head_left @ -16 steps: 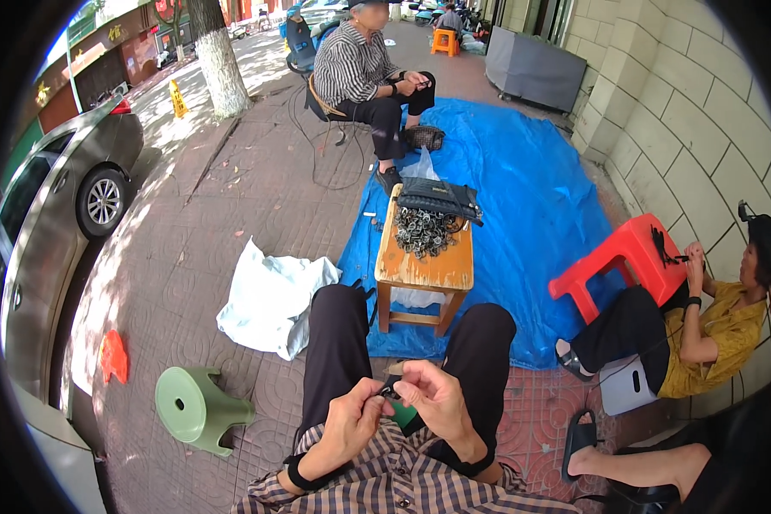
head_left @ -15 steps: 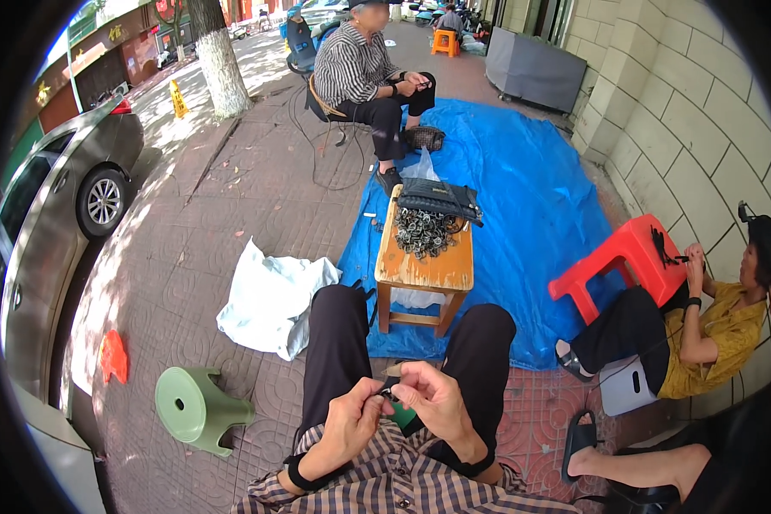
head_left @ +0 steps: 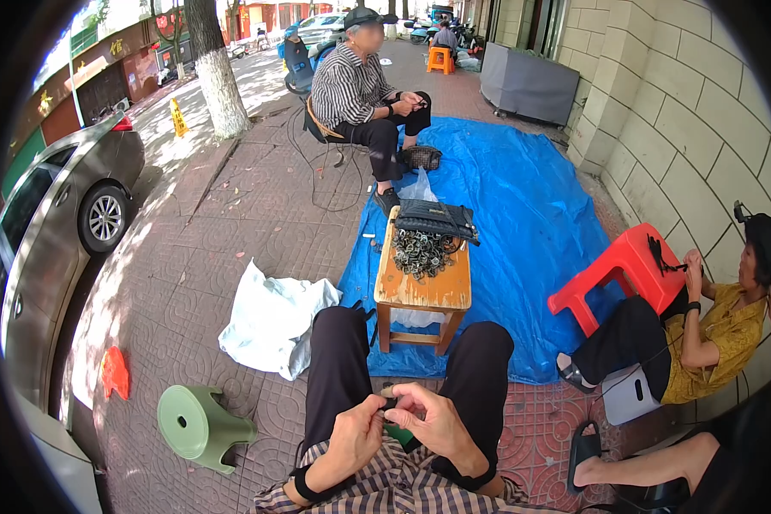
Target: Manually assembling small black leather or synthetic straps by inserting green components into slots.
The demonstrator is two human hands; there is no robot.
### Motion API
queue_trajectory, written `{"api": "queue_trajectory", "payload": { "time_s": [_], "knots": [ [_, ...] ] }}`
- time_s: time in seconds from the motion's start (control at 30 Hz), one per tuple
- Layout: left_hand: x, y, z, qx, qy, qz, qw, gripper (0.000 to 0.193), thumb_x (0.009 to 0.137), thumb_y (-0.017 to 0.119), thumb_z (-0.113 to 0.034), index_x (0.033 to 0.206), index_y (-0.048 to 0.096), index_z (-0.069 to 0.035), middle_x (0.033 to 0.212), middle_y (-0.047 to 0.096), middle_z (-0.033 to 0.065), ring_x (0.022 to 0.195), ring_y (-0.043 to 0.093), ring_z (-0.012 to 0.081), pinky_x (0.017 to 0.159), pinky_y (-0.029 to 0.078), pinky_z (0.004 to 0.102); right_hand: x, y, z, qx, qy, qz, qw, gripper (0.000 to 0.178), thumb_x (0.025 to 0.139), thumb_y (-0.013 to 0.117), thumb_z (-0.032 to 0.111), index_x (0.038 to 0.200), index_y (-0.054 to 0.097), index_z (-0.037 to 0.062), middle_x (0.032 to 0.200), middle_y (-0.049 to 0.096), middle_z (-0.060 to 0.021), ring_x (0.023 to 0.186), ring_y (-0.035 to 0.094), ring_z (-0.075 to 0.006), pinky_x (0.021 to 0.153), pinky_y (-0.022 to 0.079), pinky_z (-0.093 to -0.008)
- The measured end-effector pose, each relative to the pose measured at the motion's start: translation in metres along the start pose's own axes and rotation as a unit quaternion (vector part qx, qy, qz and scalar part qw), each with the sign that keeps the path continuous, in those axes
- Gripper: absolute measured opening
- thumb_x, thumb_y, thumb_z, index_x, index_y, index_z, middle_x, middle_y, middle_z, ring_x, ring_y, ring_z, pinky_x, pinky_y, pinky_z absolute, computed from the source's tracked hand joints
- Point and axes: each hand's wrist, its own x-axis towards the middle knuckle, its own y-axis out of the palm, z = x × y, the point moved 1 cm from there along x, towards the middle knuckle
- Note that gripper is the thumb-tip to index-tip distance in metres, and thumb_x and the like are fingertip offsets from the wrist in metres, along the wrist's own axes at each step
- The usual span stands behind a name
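My left hand [head_left: 357, 431] and my right hand [head_left: 435, 421] meet above my lap, fingertips pinched around a small dark piece [head_left: 389, 403]. Fingers cover most of it, so its kind does not show. Something green [head_left: 400, 434] lies in my lap below the hands. Beyond my knees is a worn wooden stool [head_left: 424, 293]. On its top sits a heap of small black and metallic ring-like parts [head_left: 420, 254], with a black woven-pattern bag [head_left: 435, 218] behind it.
A blue tarp [head_left: 522, 206] spreads under the stool. A white sack [head_left: 274, 317] and green stool [head_left: 180, 421] are at left. On the right, a person in yellow [head_left: 720, 330] works by a red stool [head_left: 630, 265]; another person [head_left: 351, 90] sits ahead.
The view has tilted slightly, so the near things sit a little lower. Both my hands stay together at the small dark piece, with the fingers slightly shifted.
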Motion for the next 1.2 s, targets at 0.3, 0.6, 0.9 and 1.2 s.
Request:
{"api": "queue_trajectory", "payload": {
  "time_s": [0.3,0.6,0.9,1.2],
  "knots": [
    [-0.006,-0.007,-0.027,-0.022,-0.032,0.057,0.998,0.022,0.086,0.055,-0.010,0.106,0.059,-0.001,0.081,0.064,0.0150,0.070,0.061,0.0202,0.065,0.048,0.0302,-0.001,-0.004,-0.005,0.048,0.017,0.016,0.999,0.028,0.086,0.064,0.014,0.111,0.059,0.0033,0.074,0.063,-0.0041,0.068,0.059,-0.0066,0.061,0.048,-0.0230],
    [0.001,-0.001,-0.047,-0.021,-0.023,0.048,0.998,0.020,0.090,0.055,-0.015,0.104,0.060,-0.001,0.083,0.064,0.0164,0.074,0.061,0.0198,0.067,0.048,0.0306,0.000,-0.004,-0.010,0.003,-0.014,-0.019,1.000,0.029,0.089,0.059,0.022,0.110,0.058,0.0021,0.089,0.067,-0.0108,0.076,0.066,-0.0180,0.066,0.049,-0.0300],
    [-0.008,-0.013,-0.037,0.038,-0.001,0.068,0.997,0.023,0.093,0.051,-0.020,0.103,0.061,-0.002,0.082,0.064,0.0186,0.073,0.064,0.0243,0.064,0.048,0.0325,-0.006,0.014,-0.010,0.041,-0.029,-0.028,0.998,0.024,0.091,0.057,0.021,0.107,0.059,0.0027,0.081,0.066,-0.0100,0.071,0.064,-0.0157,0.063,0.049,-0.0295],
    [-0.001,-0.006,-0.017,-0.091,-0.011,0.077,0.993,0.017,0.090,0.049,-0.010,0.099,0.057,0.001,0.070,0.057,0.0089,0.064,0.053,0.0134,0.059,0.044,0.0285,-0.008,0.007,0.005,0.073,-0.046,-0.065,0.994,0.019,0.091,0.055,0.013,0.106,0.058,0.0018,0.081,0.061,-0.0067,0.066,0.058,-0.0096,0.061,0.048,-0.0250]
  ]
}}
